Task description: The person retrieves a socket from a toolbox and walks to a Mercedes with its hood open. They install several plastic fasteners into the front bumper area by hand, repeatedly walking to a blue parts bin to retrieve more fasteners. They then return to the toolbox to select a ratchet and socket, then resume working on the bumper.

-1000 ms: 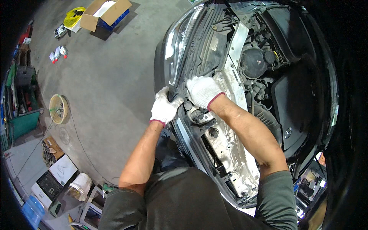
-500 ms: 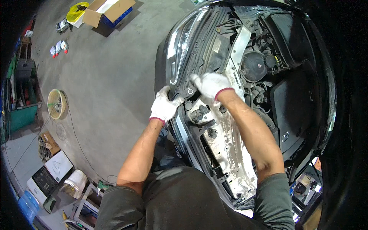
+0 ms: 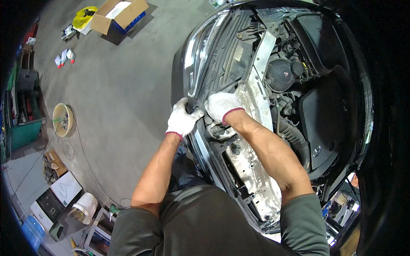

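The person's white-gloved left hand point(image 3: 183, 118) rests at the car's front edge point(image 3: 191, 105), its thumb spread from the fingers; whether it grips that edge cannot be told. Just right of it, the gloved right hand point(image 3: 223, 106) is curled over the same area, its fingertips hidden, so what it pinches, if anything, is unclear. Ahead of both hands lies the headlight point(image 3: 200, 55); the pale metal panel point(image 3: 254, 179) runs right and nearer the body. Farther right is the black engine cover point(image 3: 320, 115). Well left of the hands stands a round basin point(image 3: 56, 122); ahead-left, a cardboard box point(image 3: 99, 22).
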Available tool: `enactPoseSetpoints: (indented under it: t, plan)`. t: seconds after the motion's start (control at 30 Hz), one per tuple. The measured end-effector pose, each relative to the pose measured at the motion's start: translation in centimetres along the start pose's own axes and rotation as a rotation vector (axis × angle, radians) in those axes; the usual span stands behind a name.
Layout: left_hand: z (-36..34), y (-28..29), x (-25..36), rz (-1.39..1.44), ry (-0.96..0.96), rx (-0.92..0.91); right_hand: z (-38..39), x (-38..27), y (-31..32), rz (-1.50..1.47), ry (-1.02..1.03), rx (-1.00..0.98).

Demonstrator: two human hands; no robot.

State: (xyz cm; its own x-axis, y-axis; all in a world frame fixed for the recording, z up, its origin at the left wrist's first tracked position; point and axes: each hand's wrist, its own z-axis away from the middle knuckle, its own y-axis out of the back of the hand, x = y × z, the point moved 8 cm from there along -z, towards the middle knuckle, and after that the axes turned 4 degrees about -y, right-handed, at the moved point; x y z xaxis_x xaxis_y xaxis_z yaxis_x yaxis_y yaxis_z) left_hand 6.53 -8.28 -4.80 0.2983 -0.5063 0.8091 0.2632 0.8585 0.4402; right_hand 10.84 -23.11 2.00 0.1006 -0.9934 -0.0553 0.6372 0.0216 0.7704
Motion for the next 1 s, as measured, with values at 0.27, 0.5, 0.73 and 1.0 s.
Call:
enactPoseSetpoints:
  t: [0.27, 0.5, 0.73, 1.0]
  plan:
    - [0.2, 0.8, 1.2, -0.058, -0.023, -0.008, -0.1, 5.8, 2.5, -0.251, -0.028, 0.141]
    - [1.6, 1.1, 4.2, -0.148, -0.211, 0.207, 3.1, 2.0, 2.0, -0.234, 0.287, 0.35]
    - [0.7, 0.1, 1.2, 0.011, -0.018, 0.137, 2.5, 1.2, 0.6, -0.087, 0.448, 0.591]
    - [0.7, 0.2, 2.0, -0.067, -0.074, 0.201, 0.3, 0.5, -0.5, 0.148, 0.161, 0.32]
